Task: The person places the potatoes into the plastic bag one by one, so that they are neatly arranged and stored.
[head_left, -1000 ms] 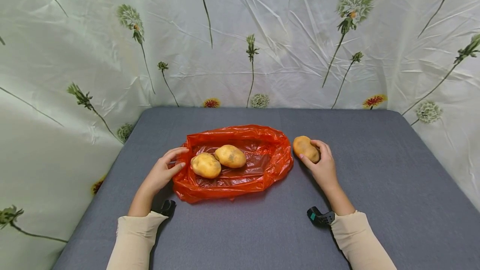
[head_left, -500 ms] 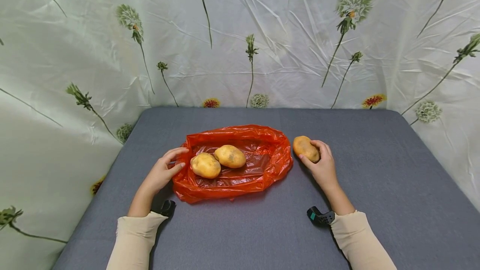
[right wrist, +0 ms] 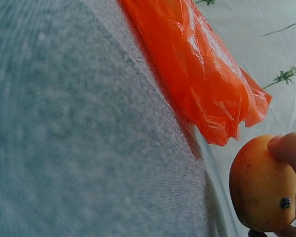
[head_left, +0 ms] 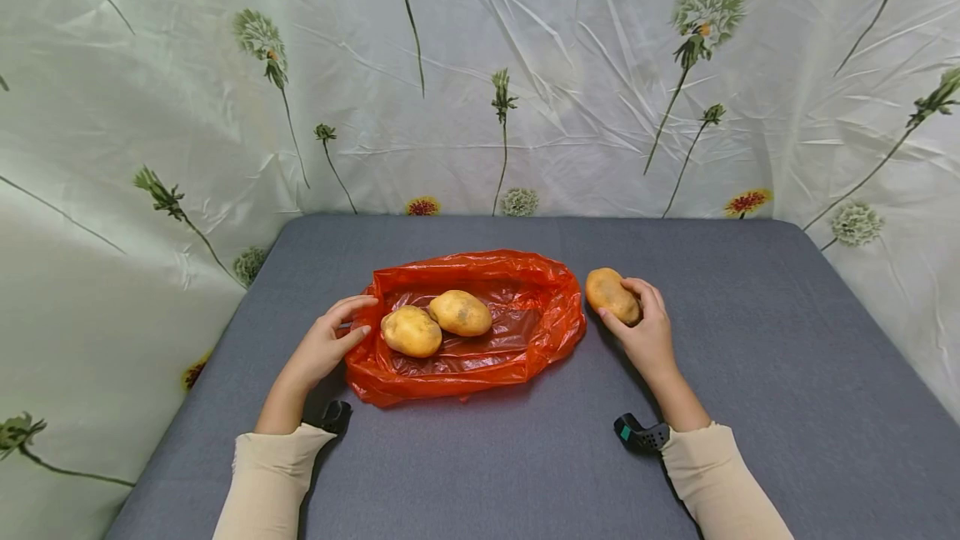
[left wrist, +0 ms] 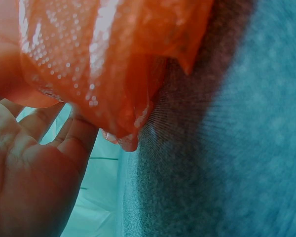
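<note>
In the head view a red plastic bag (head_left: 555,323) lies spread with its mouth wide, and two potatoes (head_left: 412,332) rest inside toward its left end. My left hand (head_left: 322,348) is at the bag's left side, fingers extended and loosely spread, fingertips and thumb against the plastic; the left wrist view shows the bag's folds (left wrist: 113,74) hiding part of those fingers. To the right of the bag, my right hand (head_left: 647,340) holds a third potato (head_left: 609,293) between thumb and fingers. The right wrist view shows this potato (right wrist: 256,182) beside the bag's crumpled edge (right wrist: 207,94).
Grey cloth covers the table (head_left: 480,473). A pale flower-printed curtain (head_left: 450,132) hangs behind it and along both sides. Black wrist cameras sit on the left wrist (head_left: 337,417) and right wrist (head_left: 641,433), close above the tabletop.
My right hand and its potato have shifted very slightly up in the head view over the last half second. The left hand, the bag and the two potatoes in it have stayed put.
</note>
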